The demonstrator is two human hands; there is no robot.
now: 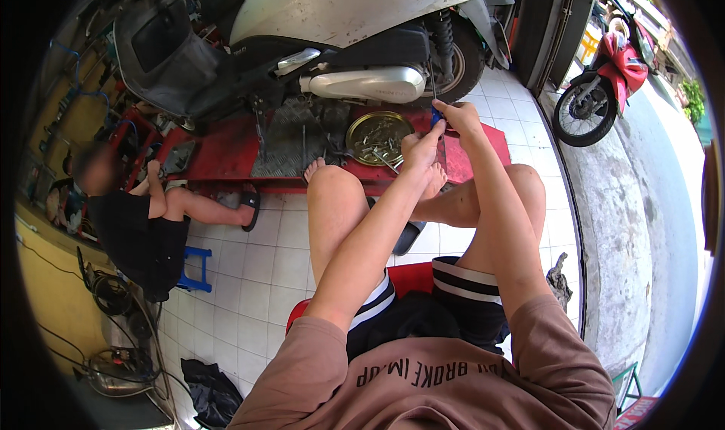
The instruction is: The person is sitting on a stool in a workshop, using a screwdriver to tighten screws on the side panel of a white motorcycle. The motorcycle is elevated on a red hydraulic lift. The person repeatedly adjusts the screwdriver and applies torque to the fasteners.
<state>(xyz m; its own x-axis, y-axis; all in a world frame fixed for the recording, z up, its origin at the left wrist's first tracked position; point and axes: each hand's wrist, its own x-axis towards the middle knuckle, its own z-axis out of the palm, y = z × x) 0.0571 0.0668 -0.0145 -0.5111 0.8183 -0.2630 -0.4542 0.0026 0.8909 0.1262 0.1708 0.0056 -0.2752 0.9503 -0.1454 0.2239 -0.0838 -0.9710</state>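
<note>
In front of the raised scooter (pixel 366 82), both my hands meet at a screwdriver (pixel 436 116) with a blue handle. Its thin shaft points up toward the scooter's rear shock absorber (pixel 443 44); where the tip ends is hard to see. My right hand (pixel 460 119) is closed round the handle. Just below and to the left, my left hand (pixel 420 150) is closed, its thumb side against the handle's lower end. Beside the left hand lies a round gold-coloured tray (pixel 352 144) of bolts and small metal parts, with a metal tool (pixel 385 160) across its edge.
The scooter stands on a red lift platform (pixel 226 165) with a dark tread plate (pixel 283 146). At left, another person (pixel 128 211) sits on a blue stool (pixel 198 270). Hoses and a compressor (pixel 113 373) stand lower left. A red motorbike (pixel 604 90) is parked outside at right.
</note>
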